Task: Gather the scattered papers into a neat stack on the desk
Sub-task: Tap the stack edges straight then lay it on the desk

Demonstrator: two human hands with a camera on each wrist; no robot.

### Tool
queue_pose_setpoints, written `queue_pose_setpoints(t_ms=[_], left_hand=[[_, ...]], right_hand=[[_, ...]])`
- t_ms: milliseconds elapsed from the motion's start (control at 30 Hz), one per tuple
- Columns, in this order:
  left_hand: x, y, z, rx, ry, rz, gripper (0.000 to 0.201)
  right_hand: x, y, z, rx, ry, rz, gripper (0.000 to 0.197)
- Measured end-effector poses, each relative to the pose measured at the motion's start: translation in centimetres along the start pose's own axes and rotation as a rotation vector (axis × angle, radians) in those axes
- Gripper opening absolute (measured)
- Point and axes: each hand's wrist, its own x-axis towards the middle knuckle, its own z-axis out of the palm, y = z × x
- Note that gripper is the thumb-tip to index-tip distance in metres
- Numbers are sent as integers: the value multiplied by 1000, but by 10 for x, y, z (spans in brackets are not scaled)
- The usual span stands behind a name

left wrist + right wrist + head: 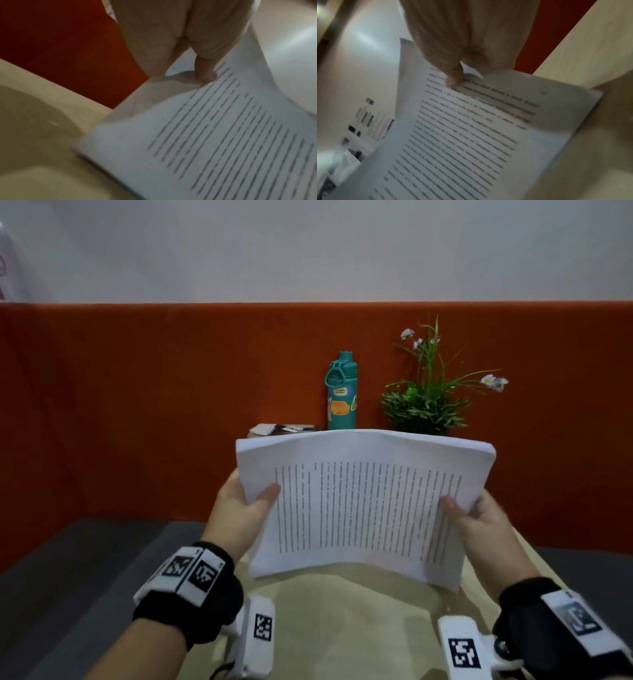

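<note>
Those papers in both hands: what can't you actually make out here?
- Papers: wording, blurred in all views; sheet count, edges merge.
- Left hand, right hand: fingers behind the sheets, head view.
- Plant: its pot, behind the papers.
- Bottle: sticker print too small.

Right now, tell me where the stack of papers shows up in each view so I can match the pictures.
Head: the stack of papers is at centre, held upright over the desk between the left hand and the right hand.
Left wrist: it fills the lower right, under the thumb.
Right wrist: it fills the centre and bottom, under the thumb.
Shared landmark: the orange partition, behind the papers in all three views.
</note>
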Motion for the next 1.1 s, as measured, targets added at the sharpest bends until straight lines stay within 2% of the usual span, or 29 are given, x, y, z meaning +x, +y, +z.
queue_pose_setpoints(t_ms=[67,167,267,367,500,567,767,833,933,1033,1067,1100], left_hand=[[-4,-11,-1,144,-93,-99,23],[-4,-23,-10,416,-151,-143,32],[-7,-19,-18,436,-119,-124,33],[-8,-4,-12,417,-81,-58,36],[8,5,20,496,-118,-37,43],[21,2,44,542,-147,-69,50],[62,-14,112,646,-213,-213,61],[71,-20,127,674,-239,-257,51],[81,-24,144,730,-266,-291,21],[90,-34,152,775,-290,-329,42],[93,-35,153,779,-304,-350,36],[97,-37,154,795,-315,-360,20]], right_hand=[[0,14,-2,-145,-50,84,28],[-2,22,-9,-370,-55,139,26],[-7,18,-16,-503,-11,113,19],[-5,10,-25,-566,83,84,24],[23,7,-43,-695,128,146,42],[45,10,-53,-787,130,213,46],[99,28,-81,-976,106,332,45],[110,36,-87,-1019,100,356,42],[121,43,-90,-1094,97,384,38],[129,45,-90,-1179,51,427,35],[132,45,-90,-1238,18,444,33],[135,47,-91,-1302,-17,453,33]])
